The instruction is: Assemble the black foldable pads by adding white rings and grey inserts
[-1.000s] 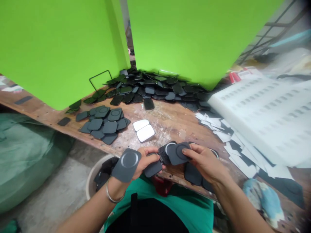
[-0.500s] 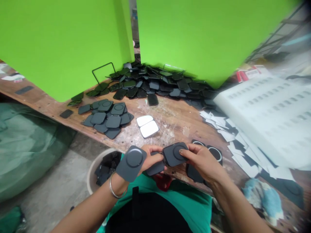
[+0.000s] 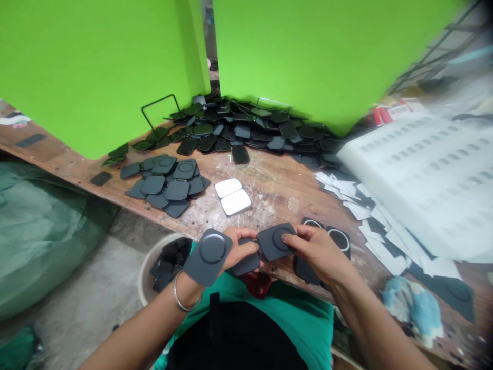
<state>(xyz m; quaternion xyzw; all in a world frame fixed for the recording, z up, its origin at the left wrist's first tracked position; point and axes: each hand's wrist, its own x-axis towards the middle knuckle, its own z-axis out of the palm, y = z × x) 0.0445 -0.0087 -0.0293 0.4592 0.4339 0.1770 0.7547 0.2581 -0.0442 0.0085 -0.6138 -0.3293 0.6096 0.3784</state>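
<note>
A dark grey two-panel folding charger pad (image 3: 275,243) is held between my hands just over the table's front edge. Closed round its left panel, my left hand (image 3: 241,245) has its thumb near the hinge. My right hand (image 3: 313,247) pinches the right panel, thumb on its ring mark. Across the back of my left hand and wrist lies a thin grey square sheet (image 3: 208,255) with a ring on it. Beside my right hand are more dark pads with white rings (image 3: 339,239), partly covered by it. An unfolded pad with two white faces (image 3: 233,196) lies ahead.
Stacked grey pads (image 3: 177,189) sit at left, with a large heap of black panels (image 3: 246,131) behind. Green boards (image 3: 115,67) stand at the back. At right are white paper pieces (image 3: 381,241), a white foam tray (image 3: 427,180) and a cloth (image 3: 414,306). A bucket (image 3: 144,272) stands below.
Both hands keep almost the same hold on the folding charger pad. The whole view has shifted slightly, with the table things appearing a little higher and further left.
</note>
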